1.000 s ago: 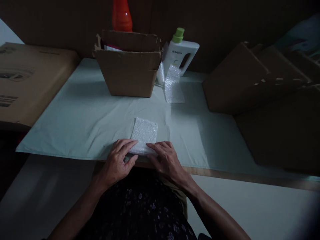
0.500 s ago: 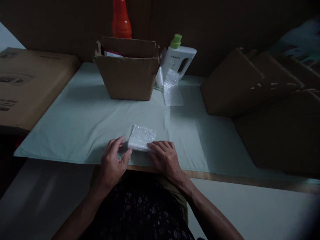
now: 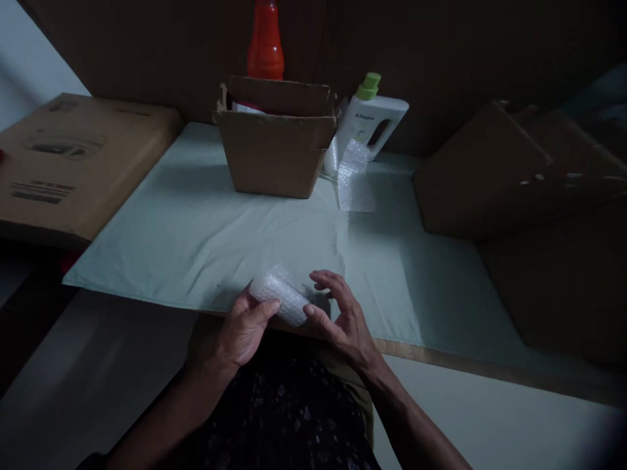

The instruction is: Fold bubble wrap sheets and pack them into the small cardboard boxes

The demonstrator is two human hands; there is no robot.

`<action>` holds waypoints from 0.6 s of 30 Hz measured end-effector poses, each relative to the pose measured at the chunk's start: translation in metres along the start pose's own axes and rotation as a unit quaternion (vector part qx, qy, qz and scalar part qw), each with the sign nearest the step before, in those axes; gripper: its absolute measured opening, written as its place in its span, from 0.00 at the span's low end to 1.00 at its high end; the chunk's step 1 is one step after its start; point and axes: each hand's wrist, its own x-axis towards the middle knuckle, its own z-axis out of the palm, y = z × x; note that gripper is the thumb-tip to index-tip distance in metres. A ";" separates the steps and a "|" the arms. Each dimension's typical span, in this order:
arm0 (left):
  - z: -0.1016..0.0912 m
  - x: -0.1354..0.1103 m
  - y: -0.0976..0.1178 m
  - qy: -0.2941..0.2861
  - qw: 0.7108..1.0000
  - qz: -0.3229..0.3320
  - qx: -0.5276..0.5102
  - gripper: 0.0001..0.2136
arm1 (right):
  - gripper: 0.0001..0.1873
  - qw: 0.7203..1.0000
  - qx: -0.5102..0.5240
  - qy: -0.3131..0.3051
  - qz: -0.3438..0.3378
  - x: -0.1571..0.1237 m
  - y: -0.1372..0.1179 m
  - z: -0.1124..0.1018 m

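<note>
Head view. A person stands at a table edge (image 3: 465,365) covered with a pale cloth (image 3: 196,235); the room is dim.

The bundle (image 3: 281,295), a small roll of bubble wrap, sits just above the near edge of the cloth, between the two hands and clear of the surface. What it encloses, if anything, cannot be seen.

The left hand (image 3: 242,329) is closed on the bundle's left end, thumb on top and fingers beneath. The right hand (image 3: 337,320) is not clamped: its thumb tip touches the bundle's right end, and its fingers are spread and curled above it.

At the far side of the cloth stands an open box (image 3: 274,153), with a red bottle (image 3: 265,42) behind it. A white bottle (image 3: 372,117) with a green cap stands just right of the box. A loose strip (image 3: 353,179) of bubble wrap hangs from beside that bottle down onto the cloth. A flat carton (image 3: 73,163) lies at the left and stacked cardboard (image 3: 514,176) at the right, both well apart from the hands.

Step in hand, as judged: the wrap is being rolled or tightened around itself in the air. Any further turn calls for the left grip to hold the roll firm while the right fingers close on the loose end, or the wrap may spring open.
</note>
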 end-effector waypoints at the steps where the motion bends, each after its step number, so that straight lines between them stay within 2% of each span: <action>1: 0.000 -0.001 -0.003 0.003 1.000 0.010 0.010 0.17 | 0.30 1.000 0.020 -0.014 0.013 0.002 0.000 0.000; 3: -0.002 -0.004 -0.009 0.007 0.998 0.030 0.047 0.17 | 0.33 0.995 0.061 -0.075 0.040 0.005 -0.001 0.001; 5: -0.006 -0.005 -0.011 0.007 0.994 0.041 0.102 0.18 | 0.27 0.988 0.076 -0.119 0.056 0.008 -0.001 0.003; 8: -0.013 0.002 0.000 0.000 0.972 0.089 0.216 0.22 | 0.20 0.993 0.052 -0.092 0.056 0.011 0.005 0.000; 10: -0.014 0.015 0.020 0.018 0.928 0.189 0.321 0.24 | 0.20 0.996 0.037 -0.050 0.056 0.014 0.013 -0.008; 12: -0.008 0.037 0.050 0.049 0.838 0.325 0.436 0.24 | 0.21 0.997 0.032 -0.018 0.067 0.015 0.022 -0.018; 15: 0.013 0.086 0.101 0.070 0.656 0.498 0.563 0.23 | 0.22 0.996 0.024 -0.006 0.082 0.014 0.030 -0.031; 17: 0.032 0.126 0.131 0.078 0.560 0.549 0.616 0.26 | 0.23 0.996 0.020 -0.015 0.080 0.010 0.031 -0.035; 18: 0.041 0.146 0.144 0.083 0.529 0.552 0.639 0.27 | 0.23 0.997 0.015 -0.017 0.077 0.008 0.031 -0.036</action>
